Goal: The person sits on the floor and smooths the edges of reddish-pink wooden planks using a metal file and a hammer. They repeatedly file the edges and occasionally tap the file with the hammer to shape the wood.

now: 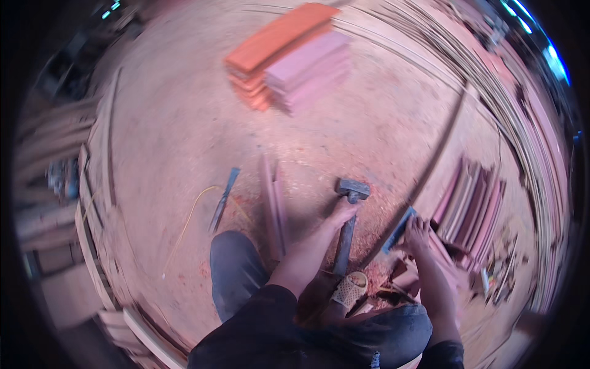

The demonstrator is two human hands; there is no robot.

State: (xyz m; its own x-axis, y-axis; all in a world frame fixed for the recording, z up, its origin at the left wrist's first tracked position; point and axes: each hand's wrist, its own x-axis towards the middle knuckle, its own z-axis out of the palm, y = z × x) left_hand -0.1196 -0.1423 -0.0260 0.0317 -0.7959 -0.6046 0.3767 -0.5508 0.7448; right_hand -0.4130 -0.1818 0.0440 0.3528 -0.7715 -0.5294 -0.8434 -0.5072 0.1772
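My left hand (345, 211) is closed round a hammer (346, 243), gripping the handle just below its heavy, blocky grey head. The handle slants down toward my foot. To the right, my right hand (417, 234) has its fingers bent against a blue, flat, bar-like tool (396, 231); blur hides the tool's exact kind. Below that hand lie reddish wood pieces (409, 273). A blue-ended chisel-like tool (225, 198) rests on the floor left of my arm. Two narrow wooden strips (273, 206) lie just right of it.
Stacked orange boards (279, 37) and pinkish boards (310, 64) stand ahead. Curved slats (470, 206) are bundled at right, near small scraps (501, 270). A long strip (445, 138) runs diagonally across the floor. A thin yellow cord (187, 218) curls at left. Long timbers line the right side.
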